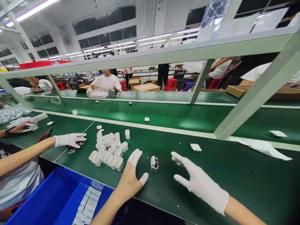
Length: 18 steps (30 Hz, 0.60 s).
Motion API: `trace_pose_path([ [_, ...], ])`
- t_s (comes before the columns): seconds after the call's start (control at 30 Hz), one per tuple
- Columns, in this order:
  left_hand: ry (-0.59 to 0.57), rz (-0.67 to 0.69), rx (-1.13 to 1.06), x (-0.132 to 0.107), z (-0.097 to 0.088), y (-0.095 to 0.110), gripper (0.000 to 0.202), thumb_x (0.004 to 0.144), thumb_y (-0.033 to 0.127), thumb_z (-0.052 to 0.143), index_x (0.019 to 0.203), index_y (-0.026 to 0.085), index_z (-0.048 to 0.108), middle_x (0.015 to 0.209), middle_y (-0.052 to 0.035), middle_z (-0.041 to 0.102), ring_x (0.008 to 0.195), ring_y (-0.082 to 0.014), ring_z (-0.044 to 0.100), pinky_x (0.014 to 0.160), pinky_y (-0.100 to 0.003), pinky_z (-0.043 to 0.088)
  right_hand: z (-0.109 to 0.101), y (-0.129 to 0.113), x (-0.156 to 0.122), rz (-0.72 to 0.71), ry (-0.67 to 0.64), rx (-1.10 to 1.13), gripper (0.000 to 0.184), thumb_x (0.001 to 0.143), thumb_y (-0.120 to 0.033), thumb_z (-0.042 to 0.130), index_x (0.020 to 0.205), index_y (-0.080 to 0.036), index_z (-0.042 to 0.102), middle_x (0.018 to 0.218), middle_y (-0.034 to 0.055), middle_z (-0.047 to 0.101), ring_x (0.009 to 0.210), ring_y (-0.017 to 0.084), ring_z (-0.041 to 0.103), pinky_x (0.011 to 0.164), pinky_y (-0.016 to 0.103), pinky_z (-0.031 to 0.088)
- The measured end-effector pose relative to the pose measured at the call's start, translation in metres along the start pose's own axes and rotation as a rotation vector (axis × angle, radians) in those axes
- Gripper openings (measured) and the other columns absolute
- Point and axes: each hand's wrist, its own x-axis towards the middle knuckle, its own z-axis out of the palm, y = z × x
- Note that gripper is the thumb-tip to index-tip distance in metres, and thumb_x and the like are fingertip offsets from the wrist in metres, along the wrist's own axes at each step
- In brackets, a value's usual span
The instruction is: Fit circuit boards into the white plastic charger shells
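My left hand [131, 176], with white covers on some fingertips, is open above the green work surface with its thumb and fingers apart. My right hand [199, 182], in a white glove, is also open, with fingers spread. Between them, touched by neither, stands a small white plastic housing [154, 168] with a circuit board and another white piece sticking up out of it. Left of my left hand are several empty white housings [110, 150] in a cluster. A flat white cover [195, 147] lies beyond my right hand.
A co-worker's gloved hand [72, 139] reaches over small circuit boards [71, 150] at the left, near red-handled pliers [45, 135]. A blue bin [44, 197] with rows of white pieces sits below the table edge. A green conveyor belt [173, 117] and a slanted frame post [255, 90] lie beyond.
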Motion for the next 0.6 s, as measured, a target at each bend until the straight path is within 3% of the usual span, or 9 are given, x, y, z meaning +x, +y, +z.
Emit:
trace_pose_path([
  [0.1, -0.238, -0.081, -0.088, 0.027, 0.013, 0.005, 0.079, 0.071, 0.019, 0.068, 0.144, 0.024, 0.036, 0.143, -0.0118, 0.044, 0.122, -0.0279, 0.051, 0.108, -0.047, 0.038, 0.020, -0.009, 0.009, -0.114, 0.012, -0.026, 0.065, 0.083, -0.029, 0.059, 0.143, -0.023, 0.036, 0.138, 0.0099, 0.049, 0.122, 0.028, 0.052, 0.102, 0.051, 0.045],
  [0.2, -0.325, -0.118, -0.052, 0.044, 0.024, 0.009, 0.064, 0.070, 0.018, 0.068, 0.132, 0.021, 0.050, 0.120, -0.0104, 0.061, 0.102, -0.0252, 0.058, 0.093, -0.042, 0.047, 0.028, -0.021, 0.027, -0.268, 0.082, -0.043, 0.060, 0.081, -0.024, 0.061, 0.139, -0.023, 0.042, 0.134, 0.0106, 0.053, 0.121, 0.028, 0.051, 0.102, 0.050, 0.045],
  [0.33, -0.335, -0.151, -0.015, 0.048, 0.029, 0.012, 0.045, 0.069, 0.016, 0.066, 0.113, 0.022, 0.063, 0.098, -0.0048, 0.067, 0.088, -0.0226, 0.058, 0.080, -0.035, 0.048, 0.029, -0.033, 0.047, -0.375, 0.018, 0.026, 0.050, 0.078, -0.016, 0.063, 0.127, -0.024, 0.052, 0.116, 0.0072, 0.063, 0.104, 0.025, 0.060, 0.090, 0.044, 0.051],
  [0.47, -0.320, -0.230, -0.083, 0.044, 0.028, 0.012, 0.044, 0.068, 0.017, 0.066, 0.111, 0.023, 0.064, 0.097, -0.0028, 0.068, 0.087, -0.0213, 0.060, 0.080, -0.033, 0.048, 0.035, -0.032, 0.054, -0.315, 0.002, 0.157, 0.036, 0.078, -0.015, 0.058, 0.113, -0.024, 0.057, 0.104, 0.0049, 0.064, 0.094, 0.021, 0.062, 0.084, 0.039, 0.054],
  [0.6, -0.318, -0.272, -0.086, 0.046, 0.029, 0.011, 0.047, 0.066, 0.016, 0.066, 0.113, 0.024, 0.065, 0.099, -0.0032, 0.068, 0.089, -0.0220, 0.060, 0.081, -0.033, 0.048, 0.046, -0.025, 0.052, -0.275, 0.046, 0.242, 0.034, 0.078, -0.017, 0.056, 0.111, -0.023, 0.054, 0.106, 0.0065, 0.062, 0.095, 0.022, 0.063, 0.085, 0.038, 0.055],
])
